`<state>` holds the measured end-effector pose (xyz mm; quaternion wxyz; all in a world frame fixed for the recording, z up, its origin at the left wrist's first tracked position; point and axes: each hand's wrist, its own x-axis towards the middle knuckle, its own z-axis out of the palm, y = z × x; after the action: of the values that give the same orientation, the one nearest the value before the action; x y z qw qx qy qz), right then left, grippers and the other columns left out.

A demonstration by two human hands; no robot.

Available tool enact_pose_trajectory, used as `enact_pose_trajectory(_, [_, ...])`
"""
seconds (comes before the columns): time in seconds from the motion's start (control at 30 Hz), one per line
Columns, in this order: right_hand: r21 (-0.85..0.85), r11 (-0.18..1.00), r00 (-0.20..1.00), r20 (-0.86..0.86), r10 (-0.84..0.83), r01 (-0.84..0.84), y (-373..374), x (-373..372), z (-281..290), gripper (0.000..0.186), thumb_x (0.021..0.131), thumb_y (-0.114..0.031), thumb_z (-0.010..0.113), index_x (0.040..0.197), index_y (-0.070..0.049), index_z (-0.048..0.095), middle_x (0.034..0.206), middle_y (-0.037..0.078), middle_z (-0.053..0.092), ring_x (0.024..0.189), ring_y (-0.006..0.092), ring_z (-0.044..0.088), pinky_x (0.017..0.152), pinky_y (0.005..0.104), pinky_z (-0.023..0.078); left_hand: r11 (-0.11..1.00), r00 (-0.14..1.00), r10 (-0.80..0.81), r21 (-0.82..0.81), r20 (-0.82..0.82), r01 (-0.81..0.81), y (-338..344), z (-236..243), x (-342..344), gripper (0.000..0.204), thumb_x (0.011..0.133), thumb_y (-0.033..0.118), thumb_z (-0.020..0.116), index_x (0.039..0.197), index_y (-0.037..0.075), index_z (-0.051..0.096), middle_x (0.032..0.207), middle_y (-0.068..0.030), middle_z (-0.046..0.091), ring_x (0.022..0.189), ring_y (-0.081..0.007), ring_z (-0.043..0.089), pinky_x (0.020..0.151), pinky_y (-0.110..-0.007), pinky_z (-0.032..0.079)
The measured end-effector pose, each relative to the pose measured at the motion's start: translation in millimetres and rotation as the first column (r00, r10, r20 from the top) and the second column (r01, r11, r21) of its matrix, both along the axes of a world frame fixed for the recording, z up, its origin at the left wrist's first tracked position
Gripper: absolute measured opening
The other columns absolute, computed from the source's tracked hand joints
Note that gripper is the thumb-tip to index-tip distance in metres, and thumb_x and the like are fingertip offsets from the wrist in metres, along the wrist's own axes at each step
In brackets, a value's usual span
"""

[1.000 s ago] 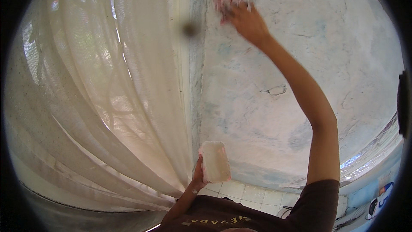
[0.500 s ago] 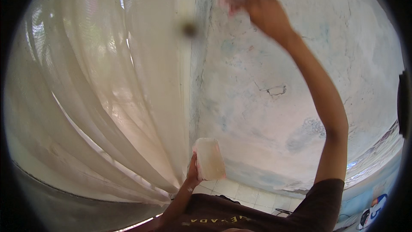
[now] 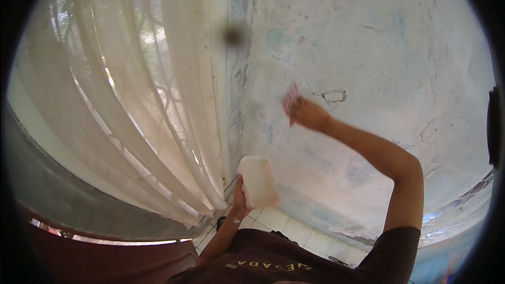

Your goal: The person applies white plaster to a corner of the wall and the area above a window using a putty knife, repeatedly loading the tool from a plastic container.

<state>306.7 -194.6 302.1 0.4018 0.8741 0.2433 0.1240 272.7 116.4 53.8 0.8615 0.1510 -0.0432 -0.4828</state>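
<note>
My right hand [image 3: 309, 113] is closed on a crumpled pinkish cloth or pad [image 3: 289, 97], held against or just in front of the mottled white and pale blue wall [image 3: 368, 63], left of a small cracked patch [image 3: 334, 96]. Whether it touches the wall is unclear. Low near the corner, my left hand [image 3: 241, 197] grips the side of a rounded rectangular white container [image 3: 260, 181] with pink smears and pale contents.
Sheer white curtains [image 3: 121, 73] hang over a window at the left, beside the wall's corner edge. Below are white floor tiles [image 3: 284, 226], a dark red panel [image 3: 105, 260] at lower left and a dark object [image 3: 221, 223] on the floor.
My right hand has swept down from high on the wall to about its middle, with the pink pad in it. The left hand and container have moved slightly up in the picture.
</note>
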Motion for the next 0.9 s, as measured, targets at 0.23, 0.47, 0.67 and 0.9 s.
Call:
enact_pose_trajectory(0.23, [0.631,0.775,0.996,0.085,-0.035,-0.027,50,12,92,0.032,0.098,-0.017,0.055,0.127,-0.012,0.069,0.096,0.014,0.070,0.080,0.0321,0.070,0.066,0.0459,0.056,0.981,0.985,0.170,0.091,0.007,-0.170,10,8,-24,0.067,0.105,0.059,0.042,0.155,0.015,0.039,0.148,-0.0093,0.053,0.132,-0.0291,0.055,0.109,-0.050,0.048])
enact_pose_trajectory(0.47, [0.569,0.290,0.546,0.821,-0.166,-0.769,62,98,300,0.021,0.092,-0.021,0.067,0.096,0.000,0.070,0.070,0.021,0.065,0.060,0.0349,0.063,0.062,0.0405,0.050,0.963,0.971,0.239,0.137,-0.020,-0.234,15,7,-33,0.066,0.103,0.059,0.047,0.153,0.016,0.041,0.147,-0.0076,0.053,0.130,-0.0278,0.056,0.108,-0.049,0.049])
enact_pose_trajectory(0.67, [0.466,0.091,0.427,0.861,-0.276,-0.880,73,176,315,0.028,0.100,-0.023,0.058,0.090,-0.001,0.072,0.062,0.018,0.065,0.052,0.0316,0.065,0.054,0.0419,0.051,0.944,0.952,0.306,0.134,-0.001,-0.303,29,21,-31,0.067,0.102,0.061,0.048,0.152,0.016,0.043,0.144,-0.0078,0.055,0.128,-0.0284,0.057,0.106,-0.050,0.050])
enact_pose_trajectory(0.9, [0.559,0.251,0.429,0.797,-0.425,-0.790,69,214,309,0.024,0.093,-0.022,0.064,0.089,0.001,0.072,0.073,0.024,0.068,0.066,0.0388,0.067,0.064,0.0446,0.053,0.941,0.946,0.324,0.106,-0.015,-0.320,36,13,-12,0.068,0.102,0.062,0.048,0.152,0.016,0.042,0.144,-0.0092,0.055,0.127,-0.0296,0.058,0.105,-0.051,0.051])
